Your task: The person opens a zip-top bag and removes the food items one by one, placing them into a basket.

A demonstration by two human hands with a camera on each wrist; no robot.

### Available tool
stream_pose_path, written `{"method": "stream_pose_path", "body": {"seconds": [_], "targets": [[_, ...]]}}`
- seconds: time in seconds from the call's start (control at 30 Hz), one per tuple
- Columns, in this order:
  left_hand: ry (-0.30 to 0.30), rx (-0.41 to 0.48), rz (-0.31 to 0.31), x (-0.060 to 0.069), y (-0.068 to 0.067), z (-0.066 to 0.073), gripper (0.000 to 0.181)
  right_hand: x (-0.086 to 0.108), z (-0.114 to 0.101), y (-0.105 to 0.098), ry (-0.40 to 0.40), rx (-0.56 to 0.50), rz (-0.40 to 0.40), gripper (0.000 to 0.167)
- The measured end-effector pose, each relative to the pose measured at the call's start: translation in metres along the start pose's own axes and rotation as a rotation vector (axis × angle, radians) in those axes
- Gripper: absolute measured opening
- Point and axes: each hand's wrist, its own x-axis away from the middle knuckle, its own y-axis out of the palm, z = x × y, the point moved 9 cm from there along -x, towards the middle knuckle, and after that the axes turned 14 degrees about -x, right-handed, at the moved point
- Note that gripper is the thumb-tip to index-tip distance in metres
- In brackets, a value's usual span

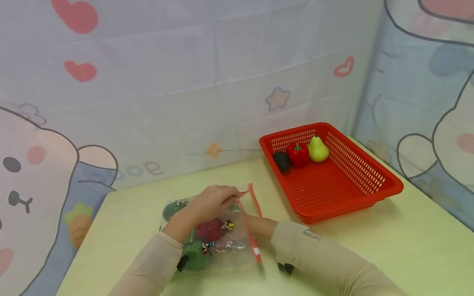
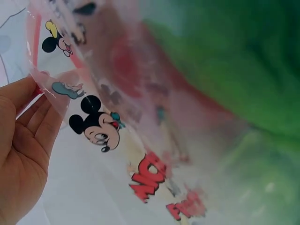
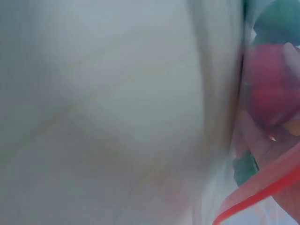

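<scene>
The bag [image 1: 231, 238] is see-through, with cartoon mice [image 2: 98, 126] and a red edge [image 1: 255, 201] — a pinky-red thing [image 1: 209, 230] and a green thing [image 1: 196, 257] show through. The basket [image 1: 329, 185] and pepper [image 1: 298, 155] are red, the pear [image 1: 318, 150] yellow-green, the surface [image 1: 414, 230] pale yellow — and pink hearts [image 1: 80, 71] dot the wall cloth [image 1: 166, 102].

Pale cloth walls [image 1: 166, 115] (hearts [image 1: 80, 71], a star [image 1: 277, 98], cartoon animals [image 1: 48, 176]) behind and beside a yellowish tabletop [image 1: 407, 230].

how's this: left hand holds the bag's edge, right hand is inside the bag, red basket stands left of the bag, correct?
Not quite: the red basket stands right of the bag, as the head view shows. The rest stands: the left hand holds the bag's edge, the right hand is inside it.
</scene>
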Motion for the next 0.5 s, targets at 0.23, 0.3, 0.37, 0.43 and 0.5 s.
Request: {"method": "stream_pose_path", "body": {"seconds": [0.23, 0.3, 0.37, 0.43, 0.5], "targets": [[-0.017, -0.01, -0.006, 0.002, 0.001, -0.003, 0.01, 0.011, -0.002, -0.01, -0.095, -0.12, -0.044, 0.07], [-0.023, 0.006, -0.019, 0.002, 0.003, -0.004, 0.01, 0.015, 0.001, -0.014, -0.071, -0.148, -0.038, 0.069], [-0.028, 0.024, -0.026, 0.003, 0.003, -0.005, 0.01, 0.019, 0.005, -0.017, -0.044, -0.171, -0.034, 0.071], [-0.032, 0.031, -0.03, 0.003, 0.004, -0.005, 0.01, 0.024, 0.01, -0.023, 0.006, -0.176, -0.006, 0.076], [-0.038, 0.03, -0.036, 0.003, 0.004, -0.006, 0.011, 0.028, 0.016, -0.028, 0.047, -0.21, 0.035, 0.074]]}}
